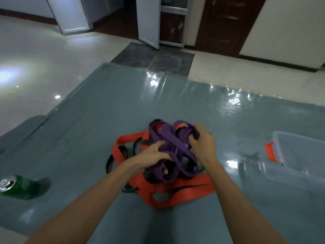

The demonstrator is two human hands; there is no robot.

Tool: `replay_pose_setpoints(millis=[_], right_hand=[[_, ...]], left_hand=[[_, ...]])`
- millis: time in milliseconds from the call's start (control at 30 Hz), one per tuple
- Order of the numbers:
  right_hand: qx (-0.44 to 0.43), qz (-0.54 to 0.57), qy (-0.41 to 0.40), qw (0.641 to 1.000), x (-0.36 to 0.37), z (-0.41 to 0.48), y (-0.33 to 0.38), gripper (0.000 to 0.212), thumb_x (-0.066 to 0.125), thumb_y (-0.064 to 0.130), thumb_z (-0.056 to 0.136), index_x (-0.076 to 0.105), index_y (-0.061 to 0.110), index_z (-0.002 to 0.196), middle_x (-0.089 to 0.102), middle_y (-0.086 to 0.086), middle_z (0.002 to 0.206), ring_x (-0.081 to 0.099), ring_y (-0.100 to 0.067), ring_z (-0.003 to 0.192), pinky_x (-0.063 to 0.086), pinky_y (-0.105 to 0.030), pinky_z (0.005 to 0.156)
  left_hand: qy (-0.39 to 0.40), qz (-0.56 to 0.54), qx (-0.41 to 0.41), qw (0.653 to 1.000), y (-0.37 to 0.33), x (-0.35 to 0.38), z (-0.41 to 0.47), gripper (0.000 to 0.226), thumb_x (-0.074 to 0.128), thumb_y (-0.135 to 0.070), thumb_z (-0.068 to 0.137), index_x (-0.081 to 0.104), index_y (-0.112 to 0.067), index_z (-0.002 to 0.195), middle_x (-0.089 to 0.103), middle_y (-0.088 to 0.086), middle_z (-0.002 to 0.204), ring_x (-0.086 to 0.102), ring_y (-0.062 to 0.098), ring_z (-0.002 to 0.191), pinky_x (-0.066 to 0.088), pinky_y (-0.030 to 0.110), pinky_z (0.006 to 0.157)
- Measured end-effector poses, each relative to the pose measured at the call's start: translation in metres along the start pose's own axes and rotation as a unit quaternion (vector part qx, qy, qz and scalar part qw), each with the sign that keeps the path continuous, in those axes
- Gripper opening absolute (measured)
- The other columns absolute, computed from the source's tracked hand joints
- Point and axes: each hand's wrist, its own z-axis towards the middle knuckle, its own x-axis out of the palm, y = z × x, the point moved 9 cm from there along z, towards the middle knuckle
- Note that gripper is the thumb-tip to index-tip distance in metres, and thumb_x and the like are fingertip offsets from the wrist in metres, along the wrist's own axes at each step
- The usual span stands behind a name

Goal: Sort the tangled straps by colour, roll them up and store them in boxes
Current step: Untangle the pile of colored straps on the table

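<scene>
Both hands deep in the tangle, mid-table (105,103)! The left hand (154,154) has its fingers curled round purple straps (168,138), and the right hand (202,141) is clenched on a purple loop at its 12 o'clock edge. Orange straps (175,192) and black straps (110,162) lie beneath. There's a clear box (299,176) at 3 o'clock and a green can (17,187) at 8.

At 3 o'clock the clear box (302,152) runs off the right edge. My right hand (202,143) has its fingertips buried in the purple straps (168,138). At the pile's 9 o'clock, black straps (110,163) lie mostly hidden beneath orange straps (175,192). The green can (16,186) is blurred.
</scene>
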Motion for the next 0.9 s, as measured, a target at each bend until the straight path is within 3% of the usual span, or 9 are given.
replay_pose_setpoints(millis=[100, 233, 400, 467, 567, 667, 733, 800, 900], right_hand=[[0.005, 0.036, -0.06, 0.998, -0.047, 0.005, 0.0, 0.026, 0.065, 0.016, 0.088, 0.068, 0.02, 0.114, 0.075, -0.008, 0.089, 0.068, -0.033, 0.085, 0.049, -0.037, 0.075], [-0.011, 0.128, -0.124, 0.984, -0.098, 0.001, 0.006, 0.023, 0.064, 0.015, 0.09, 0.069, 0.026, 0.109, 0.073, 0.01, 0.083, 0.067, -0.004, 0.073, 0.055, -0.027, 0.071], [-0.048, 0.158, -0.125, 0.978, -0.102, -0.013, 0.01, 0.023, 0.065, 0.016, 0.089, 0.067, 0.033, 0.105, 0.072, 0.017, 0.081, 0.067, -0.001, 0.074, 0.051, -0.016, 0.069], [-0.051, 0.139, -0.091, 0.985, -0.082, -0.021, 0.006, 0.027, 0.068, 0.012, 0.086, 0.069, 0.031, 0.105, 0.07, 0.021, 0.082, 0.066, -0.001, 0.076, 0.049, -0.014, 0.072], [-0.059, 0.088, 0.038, 0.994, -0.024, -0.036, -0.004, 0.029, 0.069, 0.005, 0.083, 0.074, 0.018, 0.108, 0.073, 0.008, 0.092, 0.067, -0.012, 0.083, 0.052, -0.027, 0.079], [-0.076, 0.011, 0.167, 0.983, 0.035, -0.058, -0.008, 0.013, 0.068, 0.008, 0.082, 0.074, 0.01, 0.093, 0.074, -0.007, 0.091, 0.066, -0.025, 0.086, 0.05, -0.034, 0.076], [-0.069, 0.005, 0.23, 0.971, 0.062, -0.072, -0.009, 0.006, 0.065, 0.01, 0.083, 0.07, 0.007, 0.084, 0.072, -0.009, 0.084, 0.066, -0.024, 0.08, 0.05, -0.035, 0.072], [-0.051, -0.004, 0.249, 0.967, 0.077, -0.076, -0.011, 0.009, 0.061, 0.013, 0.084, 0.066, 0.006, 0.08, 0.07, -0.011, 0.078, 0.066, -0.026, 0.077, 0.051, -0.037, 0.071], [-0.045, 0.02, 0.21, 0.976, 0.079, -0.073, -0.004, 0.013, 0.061, 0.01, 0.086, 0.072, 0.01, 0.092, 0.074, -0.007, 0.09, 0.067, -0.025, 0.085, 0.053, -0.035, 0.079]], left_hand=[[0.04, -0.078, 0.038, 0.995, -0.047, 0.036, 0.002, 0.055, 0.069, -0.001, 0.072, 0.059, -0.01, 0.126, 0.076, 0.009, 0.099, 0.072, 0.026, 0.088, 0.061, 0.033, 0.075], [0.003, -0.07, 0.088, 0.994, -0.096, 0.04, 0.002, 0.068, 0.068, 0.003, 0.066, 0.057, -0.014, 0.132, 0.072, 0.014, 0.094, 0.07, 0.028, 0.083, 0.057, 0.041, 0.086], [-0.018, -0.012, 0.111, 0.994, -0.111, 0.019, -0.016, 0.043, 0.054, 0.023, 0.084, 0.065, -0.004, 0.115, 0.076, 0.001, 0.076, 0.071, 0.008, 0.061, 0.056, 0.017, 0.057], [-0.059, 0.033, 0.118, 0.991, -0.103, 0.002, -0.027, 0.038, 0.053, 0.025, 0.083, 0.068, -0.003, 0.103, 0.074, -0.004, 0.068, 0.068, 0.004, 0.057, 0.055, 0.014, 0.058], [-0.126, 0.139, 0.118, 0.975, -0.087, -0.032, -0.044, 0.037, 0.056, 0.021, 0.082, 0.073, -0.011, 0.092, 0.073, -0.004, 0.073, 0.064, 0.004, 0.065, 0.053, 0.012, 0.066], [-0.155, 0.276, 0.105, 0.943, -0.071, -0.061, -0.058, 0.031, 0.065, 0.008, 0.083, 0.074, -0.017, 0.099, 0.071, -0.001, 0.089, 0.062, 0.005, 0.073, 0.046, 0.004, 0.067], [-0.162, 0.343, 0.093, 0.921, -0.058, -0.078, -0.068, 0.031, 0.068, -0.001, 0.082, 0.074, -0.024, 0.102, 0.071, -0.011, 0.084, 0.06, -0.004, 0.065, 0.042, 0.003, 0.062], [-0.166, 0.387, 0.092, 0.902, -0.05, -0.091, -0.079, 0.029, 0.069, -0.009, 0.078, 0.073, -0.031, 0.098, 0.067, -0.024, 0.07, 0.059, -0.008, 0.059, 0.041, 0.007, 0.058], [-0.184, 0.417, 0.102, 0.885, -0.048, -0.106, -0.097, 0.035, 0.063, -0.023, 0.067, 0.075, -0.028, 0.1, 0.068, -0.017, 0.074, 0.061, 0.001, 0.067, 0.048, 0.024, 0.067]])
